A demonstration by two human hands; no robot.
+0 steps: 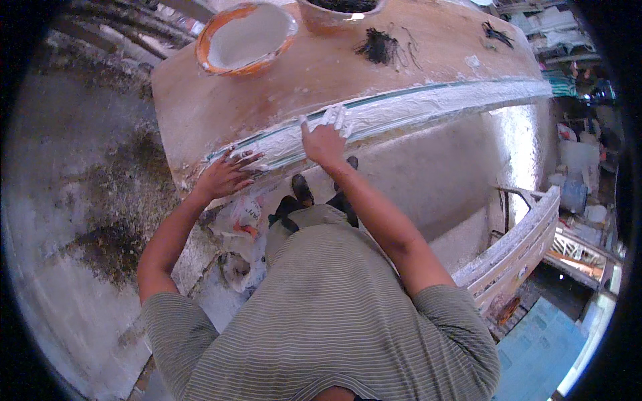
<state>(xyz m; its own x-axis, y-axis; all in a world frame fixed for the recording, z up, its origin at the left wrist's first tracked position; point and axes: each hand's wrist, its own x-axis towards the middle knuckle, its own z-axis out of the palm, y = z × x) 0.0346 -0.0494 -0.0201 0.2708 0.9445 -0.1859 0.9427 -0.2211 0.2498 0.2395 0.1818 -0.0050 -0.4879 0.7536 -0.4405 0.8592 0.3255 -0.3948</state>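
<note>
Along the table's near edge runs a long green-edged strip-shaped mould, covered with wet white plaster-like paste. My left hand rests at the strip's left end, fingers spread and smeared with white, holding nothing. Farther right, my right hand presses on the paste. Its thumb points out to the left, and its other fingers stretch forward, thickly coated in white. Whether a loose lump lies under those fingers is hidden.
On the brown table stand an orange-rimmed bowl with white residue and a second bowl holding dark stuff. Dark fibres lie near them. A plastic sack sits by my feet; a long wooden-sided piece stands right.
</note>
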